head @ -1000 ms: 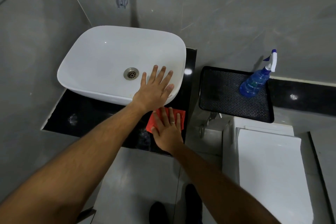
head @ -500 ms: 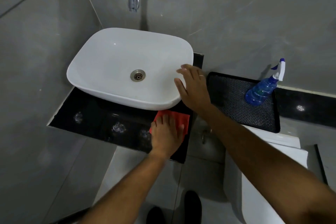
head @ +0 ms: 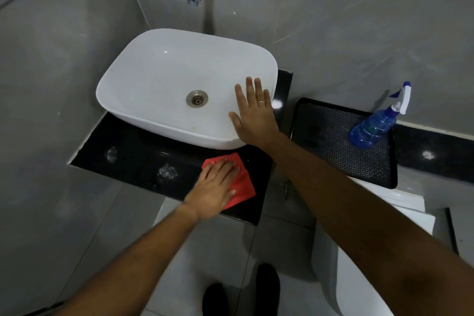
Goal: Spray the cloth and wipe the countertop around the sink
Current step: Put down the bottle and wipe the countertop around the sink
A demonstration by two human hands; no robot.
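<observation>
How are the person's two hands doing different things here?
The left hand lies flat on the red cloth on the black countertop; the right hand rests on the white sink rim, holding nothing. The left looks motion-blurred, the right sharp. The right wears a ring; none shows on the left. Both are open, palms down.

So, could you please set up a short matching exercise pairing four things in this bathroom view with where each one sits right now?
Things:
1. red cloth
2. blue spray bottle
3. right hand
4. drain

Places:
A. flat on the white basin's right rim
B. on the black countertop, under the left hand
C. bottom of the basin
D. far right corner of the black tray

Pairs: 1-B, 2-D, 3-A, 4-C
</observation>
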